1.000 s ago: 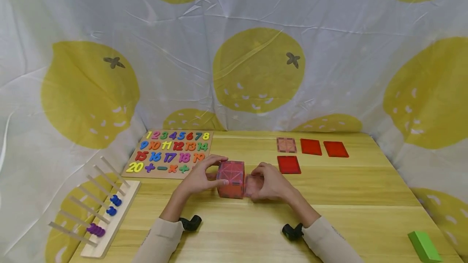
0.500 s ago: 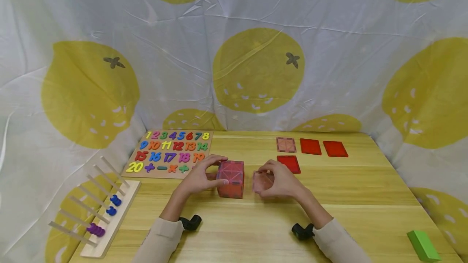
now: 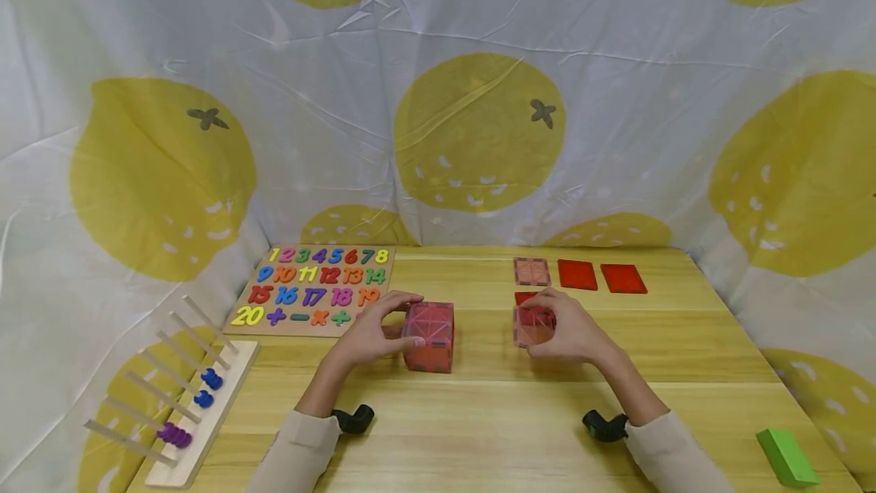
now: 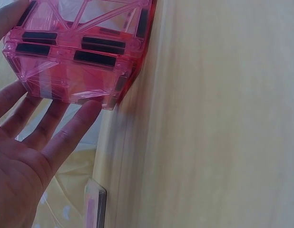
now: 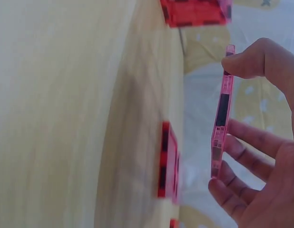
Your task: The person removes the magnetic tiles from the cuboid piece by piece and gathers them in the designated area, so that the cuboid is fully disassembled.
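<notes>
A cube built of translucent pink and red magnetic tiles [image 3: 430, 337] stands on the table in front of me. My left hand [image 3: 366, 332] grips it from the left, thumb on the near side and fingers behind; the left wrist view shows its black edge magnets. To the right of the cube, my right hand [image 3: 580, 332] pinches a single pink magnetic tile [image 5: 222, 111] by opposite edges. In the right wrist view that tile appears edge-on, above the table surface. It partly hides a red magnetic tile [image 3: 524, 297] lying flat behind it.
One pink tile [image 3: 531, 271] and two red ones, a nearer red tile [image 3: 577, 275] and a farther red tile [image 3: 623, 278], lie in a row at the back. Left are a number board [image 3: 311, 326] and a peg abacus [image 3: 222, 409]. A green block [image 3: 787, 456] sits front right.
My right hand has pulled away from the cube's side and moved right with the pink tile, now overlapping the near red tile. The left hand stays on the cube.
</notes>
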The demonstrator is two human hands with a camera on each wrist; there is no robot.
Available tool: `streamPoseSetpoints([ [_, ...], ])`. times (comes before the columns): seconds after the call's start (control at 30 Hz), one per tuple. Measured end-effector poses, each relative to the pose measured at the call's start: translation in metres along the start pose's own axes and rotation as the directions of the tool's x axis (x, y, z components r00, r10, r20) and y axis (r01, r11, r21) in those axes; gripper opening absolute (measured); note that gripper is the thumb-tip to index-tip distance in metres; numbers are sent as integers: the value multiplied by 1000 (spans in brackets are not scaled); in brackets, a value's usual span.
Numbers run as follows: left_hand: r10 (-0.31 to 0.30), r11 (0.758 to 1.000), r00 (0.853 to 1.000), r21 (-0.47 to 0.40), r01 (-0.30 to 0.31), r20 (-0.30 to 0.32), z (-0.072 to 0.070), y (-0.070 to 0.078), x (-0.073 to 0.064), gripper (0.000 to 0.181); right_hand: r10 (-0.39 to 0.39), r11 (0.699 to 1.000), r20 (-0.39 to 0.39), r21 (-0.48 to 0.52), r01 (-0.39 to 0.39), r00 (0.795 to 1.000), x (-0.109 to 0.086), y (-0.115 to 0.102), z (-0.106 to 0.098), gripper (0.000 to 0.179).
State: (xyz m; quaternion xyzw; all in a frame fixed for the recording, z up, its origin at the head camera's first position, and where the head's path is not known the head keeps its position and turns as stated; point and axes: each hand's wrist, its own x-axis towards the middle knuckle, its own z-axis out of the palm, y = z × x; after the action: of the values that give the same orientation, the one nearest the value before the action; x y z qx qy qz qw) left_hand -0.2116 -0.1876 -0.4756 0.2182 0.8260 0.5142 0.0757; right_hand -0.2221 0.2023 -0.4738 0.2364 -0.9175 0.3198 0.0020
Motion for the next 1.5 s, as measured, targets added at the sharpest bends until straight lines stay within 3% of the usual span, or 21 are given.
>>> streamPoseSetpoints([
  [0.13,1,1000,1000,10,-1,7,-1,-16,4,71,17,1000,-21,2,-17,1000,-3,17,-13,65],
  [0.6,7,1000,1000,8,-7,20,-2,-17,4,73,124,990,-50,-67,-128,991,-15,77,-36,62],
  [0.83,6,1000,1000,5,-6,12,-1,-18,4,69,130,988,-27,-82,-132,991,-12,94,-39,65],
  [1.2,3,997,999,83,-7,41,-3,-13,3,80,130,985,-17,-115,-131,991,-9,107,-42,63],
  [1.33,11,997,998,76,-16,68,-10,-15,1,90,113,990,-44,-80,-116,993,-12,101,-44,65],
  [1.5,15,1000,996,20,-17,87,-17,-19,-2,84,46,999,-78,-23,-48,996,-13,81,-45,60],
])
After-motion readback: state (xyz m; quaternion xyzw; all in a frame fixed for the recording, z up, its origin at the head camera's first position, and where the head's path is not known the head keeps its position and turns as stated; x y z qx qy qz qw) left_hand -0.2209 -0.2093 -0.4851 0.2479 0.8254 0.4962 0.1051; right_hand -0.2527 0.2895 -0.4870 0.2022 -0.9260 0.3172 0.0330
